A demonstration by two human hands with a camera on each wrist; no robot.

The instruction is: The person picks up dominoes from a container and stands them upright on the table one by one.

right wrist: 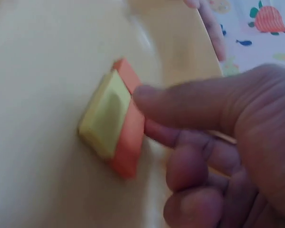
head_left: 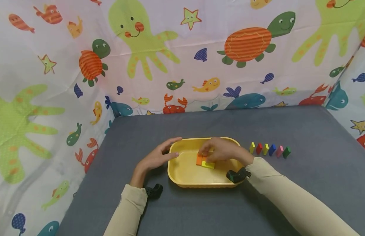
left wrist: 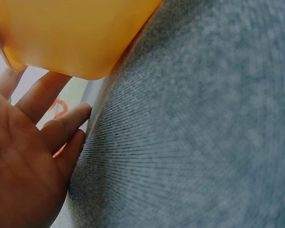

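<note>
A yellow plastic tray (head_left: 182, 181) stands on the grey tabletop. My left hand (head_left: 156, 158) rests at its left side, thumb reaching over the rim and fingers loosely extended; in the left wrist view the palm (left wrist: 23, 161) faces the camera beside the tray's outer wall (left wrist: 71, 38). Inside the tray my right hand (head_left: 222, 150) pinches at an orange block (right wrist: 131, 137) with thumb and index finger. Against that block lies a yellow block (right wrist: 106, 114), and a second orange block (right wrist: 127, 75) touches both. The right hand's other fingers are curled.
Right of the tray, several small blocks stand upright in a row, among them a red block (head_left: 259, 148), a blue block (head_left: 272, 150) and a green block (head_left: 286, 152). A sea-animal printed curtain (head_left: 159, 88) encloses the table (head_left: 200, 213) at the back and sides.
</note>
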